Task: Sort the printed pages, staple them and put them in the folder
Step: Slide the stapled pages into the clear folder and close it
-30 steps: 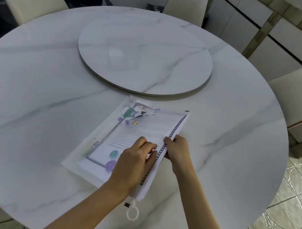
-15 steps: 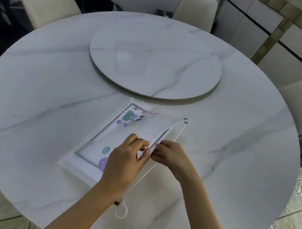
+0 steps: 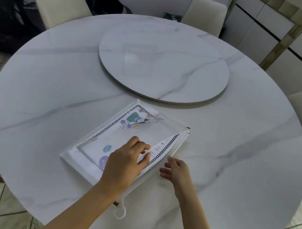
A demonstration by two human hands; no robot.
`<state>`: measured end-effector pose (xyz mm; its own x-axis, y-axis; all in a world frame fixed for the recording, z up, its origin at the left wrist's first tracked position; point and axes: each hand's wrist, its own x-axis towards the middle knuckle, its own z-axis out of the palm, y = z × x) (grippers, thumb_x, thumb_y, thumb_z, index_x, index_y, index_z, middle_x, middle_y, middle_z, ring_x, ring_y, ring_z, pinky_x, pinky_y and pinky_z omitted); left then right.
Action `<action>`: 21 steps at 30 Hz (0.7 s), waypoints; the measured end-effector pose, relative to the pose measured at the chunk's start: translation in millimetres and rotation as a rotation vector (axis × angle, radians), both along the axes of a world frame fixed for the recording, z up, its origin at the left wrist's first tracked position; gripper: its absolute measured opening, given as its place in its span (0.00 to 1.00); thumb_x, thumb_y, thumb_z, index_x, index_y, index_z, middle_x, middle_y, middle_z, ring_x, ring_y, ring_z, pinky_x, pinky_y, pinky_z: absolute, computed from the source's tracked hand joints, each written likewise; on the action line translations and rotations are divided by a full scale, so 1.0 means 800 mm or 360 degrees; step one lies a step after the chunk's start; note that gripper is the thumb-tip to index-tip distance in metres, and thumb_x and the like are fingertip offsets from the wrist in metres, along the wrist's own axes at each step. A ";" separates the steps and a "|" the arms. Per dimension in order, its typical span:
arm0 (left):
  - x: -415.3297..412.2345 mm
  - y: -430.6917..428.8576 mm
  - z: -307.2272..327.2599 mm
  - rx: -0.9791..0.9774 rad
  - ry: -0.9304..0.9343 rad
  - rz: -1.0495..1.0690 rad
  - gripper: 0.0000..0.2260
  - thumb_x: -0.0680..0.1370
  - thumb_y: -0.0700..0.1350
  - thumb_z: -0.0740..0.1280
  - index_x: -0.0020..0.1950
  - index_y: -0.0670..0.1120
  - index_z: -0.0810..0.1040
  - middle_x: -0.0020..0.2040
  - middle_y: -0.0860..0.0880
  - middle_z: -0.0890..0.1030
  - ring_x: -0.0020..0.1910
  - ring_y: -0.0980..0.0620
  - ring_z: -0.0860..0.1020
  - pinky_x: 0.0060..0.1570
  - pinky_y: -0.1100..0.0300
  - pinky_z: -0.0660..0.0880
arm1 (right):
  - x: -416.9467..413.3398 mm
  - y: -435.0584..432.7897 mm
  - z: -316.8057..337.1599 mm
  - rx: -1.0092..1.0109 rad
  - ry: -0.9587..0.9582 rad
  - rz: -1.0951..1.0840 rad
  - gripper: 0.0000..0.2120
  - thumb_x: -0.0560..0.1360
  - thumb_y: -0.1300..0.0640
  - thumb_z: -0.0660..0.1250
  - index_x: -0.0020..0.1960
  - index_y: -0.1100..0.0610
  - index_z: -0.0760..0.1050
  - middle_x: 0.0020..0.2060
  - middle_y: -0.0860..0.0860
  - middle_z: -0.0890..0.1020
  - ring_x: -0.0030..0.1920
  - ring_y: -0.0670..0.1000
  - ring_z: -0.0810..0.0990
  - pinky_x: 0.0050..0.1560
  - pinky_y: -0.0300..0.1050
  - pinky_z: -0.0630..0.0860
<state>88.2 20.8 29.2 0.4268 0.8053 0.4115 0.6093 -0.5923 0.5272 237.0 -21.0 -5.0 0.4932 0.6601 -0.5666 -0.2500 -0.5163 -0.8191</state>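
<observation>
Nearest the person, a white pull loop lies at the near edge of the table, tied to the near corner of the folder. The folder is a clear, soft plastic wallet lying flat and askew on the marble top. The left hand rests on it with bent fingers at the open right-hand edge. Whether they pinch the top flap or only press on it cannot be told. The right hand sits just beside that edge, its fingers loosely spread and holding nothing. The printed pages lie inside. They are white sheets with a black dotted border, a teal picture near the far end and lilac and blue round shapes near the wrist. One long edge bulges up in the opening, not fully tucked in. No staple can be made out. I judge the sheets light and floppy and the plastic slick and limp. The flap should therefore be lifted by its free edge while a flat palm slides the paper home, since the edge could crease if forced. Beyond lie a marble turntable, cream chairs and a dark bag on the floor.
</observation>
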 end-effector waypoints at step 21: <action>-0.084 0.001 0.001 -0.0358 -0.0088 -0.0147 0.21 0.75 0.62 0.58 0.59 0.51 0.77 0.56 0.56 0.75 0.57 0.64 0.71 0.55 0.74 0.67 | -0.039 0.082 0.048 0.0444 0.0248 -0.0038 0.06 0.78 0.65 0.58 0.50 0.68 0.71 0.37 0.60 0.79 0.30 0.52 0.80 0.32 0.42 0.79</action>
<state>21.2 21.8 29.7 0.4846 0.8379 0.2512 0.5243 -0.5081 0.6833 205.4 44.9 33.6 0.4319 0.7900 -0.4350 -0.3926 -0.2695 -0.8793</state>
